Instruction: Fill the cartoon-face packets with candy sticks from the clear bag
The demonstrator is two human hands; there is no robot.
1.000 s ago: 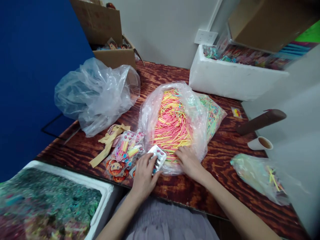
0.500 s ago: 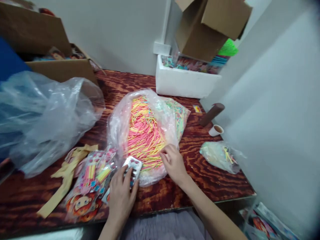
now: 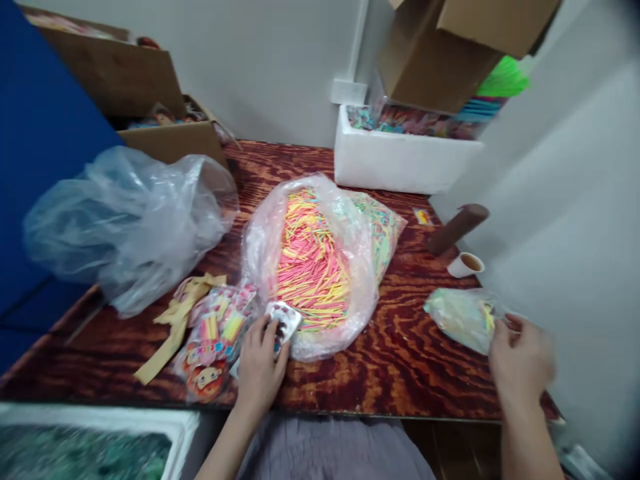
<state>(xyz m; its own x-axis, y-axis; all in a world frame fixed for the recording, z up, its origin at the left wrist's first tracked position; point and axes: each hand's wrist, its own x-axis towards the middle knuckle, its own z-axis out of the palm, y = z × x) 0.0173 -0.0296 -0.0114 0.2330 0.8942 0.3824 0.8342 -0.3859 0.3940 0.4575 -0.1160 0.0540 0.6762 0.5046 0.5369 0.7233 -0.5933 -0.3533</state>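
Observation:
My left hand [image 3: 263, 363] rests over a white printed card [image 3: 287, 320] with dark shapes, fingers and thumb bent across it and holding it at the table's front. Just beyond lies an opened clear bag [image 3: 260, 233] full of short pink and yellow sticks [image 3: 310, 267]. Far to the right, my right hand [image 3: 523, 357] is at the edge of a small clear plastic bag [image 3: 457, 317] with pale and yellow contents. Its fingers are curled together and slightly blurred; what they hold, if anything, is hidden. Left of my left hand lie packets [image 3: 215, 347] with cartoon faces and sticks.
A yellowish cloth strip [image 3: 175, 333] and a large crumpled clear bag [image 3: 150, 220] lie to the left. At the back stand a cardboard box [image 3: 175, 140] and a white foam box [image 3: 400, 160]. A brown cylinder [image 3: 457, 230] and a paper cup [image 3: 465, 265] stand right.
My right hand has moved right, from the edge of the stick bag to the small plastic bag. My left hand stays on the card. The view has turned slightly left.

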